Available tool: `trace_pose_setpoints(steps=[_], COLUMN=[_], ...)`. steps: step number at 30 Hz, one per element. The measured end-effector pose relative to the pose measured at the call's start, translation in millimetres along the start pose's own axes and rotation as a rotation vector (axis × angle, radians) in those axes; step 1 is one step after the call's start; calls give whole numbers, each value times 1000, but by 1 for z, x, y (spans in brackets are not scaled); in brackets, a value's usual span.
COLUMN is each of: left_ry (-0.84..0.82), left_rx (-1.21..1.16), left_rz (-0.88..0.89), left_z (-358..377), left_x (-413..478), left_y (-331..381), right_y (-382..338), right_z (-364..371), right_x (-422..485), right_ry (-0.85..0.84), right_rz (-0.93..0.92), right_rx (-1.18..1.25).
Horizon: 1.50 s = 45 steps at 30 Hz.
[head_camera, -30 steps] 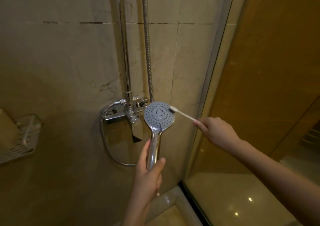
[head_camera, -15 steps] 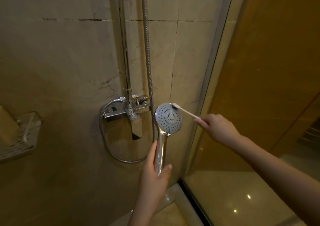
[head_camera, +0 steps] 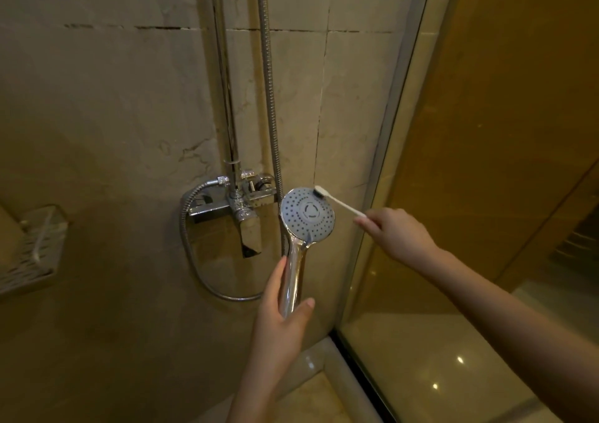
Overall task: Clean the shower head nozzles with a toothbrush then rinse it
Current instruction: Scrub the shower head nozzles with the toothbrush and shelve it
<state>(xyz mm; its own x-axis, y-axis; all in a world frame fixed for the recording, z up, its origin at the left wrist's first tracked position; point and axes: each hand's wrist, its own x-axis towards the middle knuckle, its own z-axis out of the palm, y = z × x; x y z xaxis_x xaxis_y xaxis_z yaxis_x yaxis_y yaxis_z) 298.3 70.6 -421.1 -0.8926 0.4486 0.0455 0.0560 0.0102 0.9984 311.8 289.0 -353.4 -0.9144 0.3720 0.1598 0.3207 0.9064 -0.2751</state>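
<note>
Left hand (head_camera: 281,319) grips chrome shower head (head_camera: 307,216) handle, face upright toward camera. Right hand (head_camera: 397,233) pinches white toothbrush (head_camera: 338,203), bristles touching face's upper-right rim, beside wall mixer tap (head_camera: 238,208).

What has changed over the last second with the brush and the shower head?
The shower head shifted slightly right, away from the tap. The toothbrush bristles slid from the face's right edge up to its top right rim. Unchanged: the left hand grips the handle and the right hand pinches the toothbrush.
</note>
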Motion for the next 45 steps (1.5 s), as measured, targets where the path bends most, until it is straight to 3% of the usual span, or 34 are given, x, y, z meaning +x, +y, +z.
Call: trace_pose_setpoints(steps=[4,8,12,16,23,25,33,37,41,45], left_ry=[7,-5,35,-16,11,17,-45,-52,-37,-9], left_rx=[-88,-97,-145,-254,-377,-391,-335,-316,-300,-244], left_rz=[-93,-99,-161,-166,-116,-119,-121,-116,-137,-105], left_z=[-2,-2,-3,-6,-11,-11,-6,-5,-10,-10], left_x=[-1,3,4,6,6,6,0,1,-1,-1], left_y=[4,5,0,5,13,13,7,6,6,4], right_y=[-12,-2,-4,6,6,2,-4,1,-3,2], right_z=[13,4,22,11,-9,-12,-2,3,18,11], right_x=[-8,-1,-19,-12,-23,-25,-23,-17,-27,-20], right_ry=[-44,-7,-115,-74,30,-20,-149,-59,-153,-73], right_rz=[-110,0,-72,50,-89,-130,-167,-85,-107,-62], right_rx=[-79,9,-31,231,300,212,117,235,183,299])
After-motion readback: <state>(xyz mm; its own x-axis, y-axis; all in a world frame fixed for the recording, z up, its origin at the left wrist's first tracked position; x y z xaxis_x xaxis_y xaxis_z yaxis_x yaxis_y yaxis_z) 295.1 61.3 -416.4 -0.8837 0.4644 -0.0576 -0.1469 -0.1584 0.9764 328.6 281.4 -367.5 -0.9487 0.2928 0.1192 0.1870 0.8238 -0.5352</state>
